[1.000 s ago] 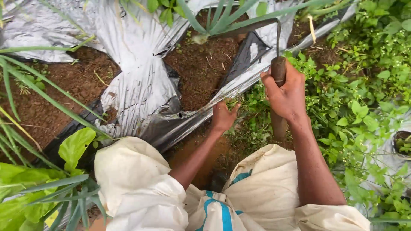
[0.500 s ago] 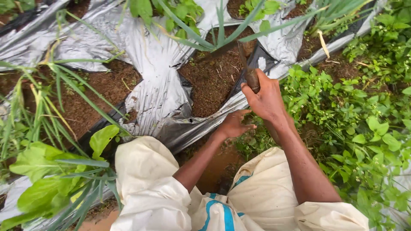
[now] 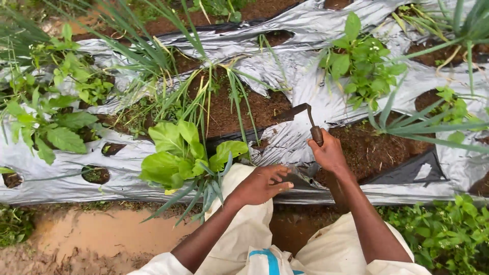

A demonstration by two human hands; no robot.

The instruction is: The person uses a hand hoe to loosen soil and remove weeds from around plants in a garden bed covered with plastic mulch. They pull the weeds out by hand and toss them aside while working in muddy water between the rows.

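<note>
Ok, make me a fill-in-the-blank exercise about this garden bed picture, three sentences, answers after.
1. The right hand grips a hoe by its ____ handle.
2. The left hand rests on the silver plastic ____ covering the bed.
3. Below the bed, the ground is wet, orange-brown ____.

Missing words: wooden; sheet; mud

A raised garden bed point(image 3: 244, 109) of dark brown soil carries everything. Silver plastic mulch sheeting point(image 3: 305, 81) lies crumpled across it, torn open in patches where bare soil shows. Along the bed's near edge the sheeting folds down, showing its black underside point(image 3: 402, 170), beside a muddy furrow point(image 3: 102, 234).
</note>
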